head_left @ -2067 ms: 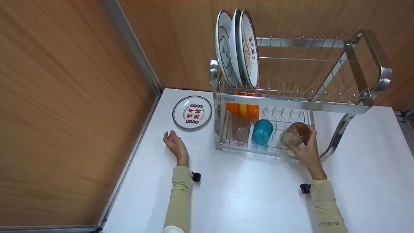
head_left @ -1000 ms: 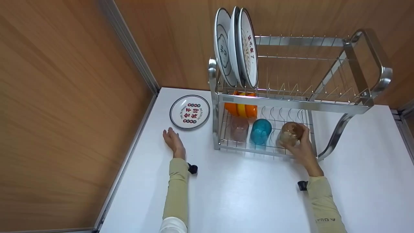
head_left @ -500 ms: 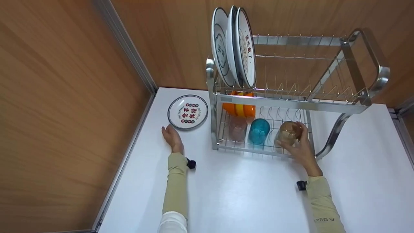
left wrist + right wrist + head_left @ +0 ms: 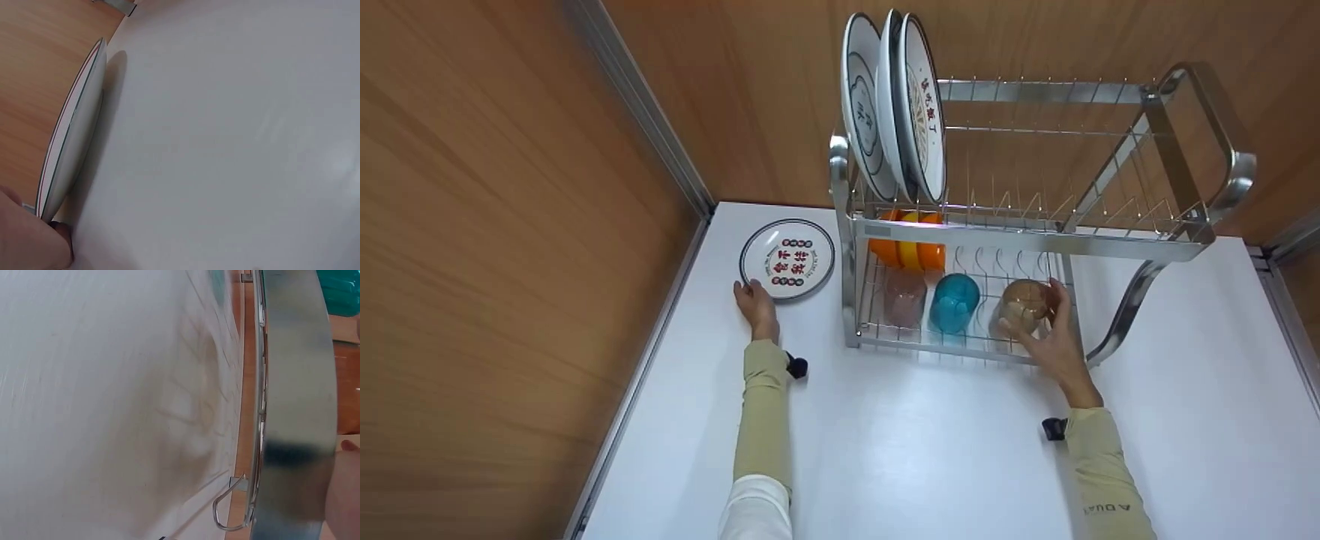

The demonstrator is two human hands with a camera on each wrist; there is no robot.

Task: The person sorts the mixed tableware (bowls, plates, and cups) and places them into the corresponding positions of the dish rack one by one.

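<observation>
In the head view, my left hand [image 4: 757, 309] is at the near-left rim of a white plate [image 4: 771, 259] with red characters and a dark edge, lying on the white table. The left wrist view shows this plate [image 4: 73, 132] edge-on, its rim pinched between thumb and fingers. My right hand [image 4: 1056, 343] holds an amber glass [image 4: 1024, 300] on the lower tier of the metal dish rack [image 4: 1035, 241], thumb on the near side and fingers on the right. The right wrist view shows part of the amber glass [image 4: 347, 388] behind the rack's front bar.
Beside the amber glass stand a teal glass [image 4: 955, 302] and a pinkish glass [image 4: 904, 298]. Behind them lie orange and yellow cups [image 4: 911, 251]. Several plates [image 4: 926, 112] stand upright at the upper tier's left end. Wooden panels [image 4: 510, 262] border the table.
My left hand has moved forward to the plate and taken its rim. My right hand stays at the amber glass with little movement. The head view has shifted slightly.
</observation>
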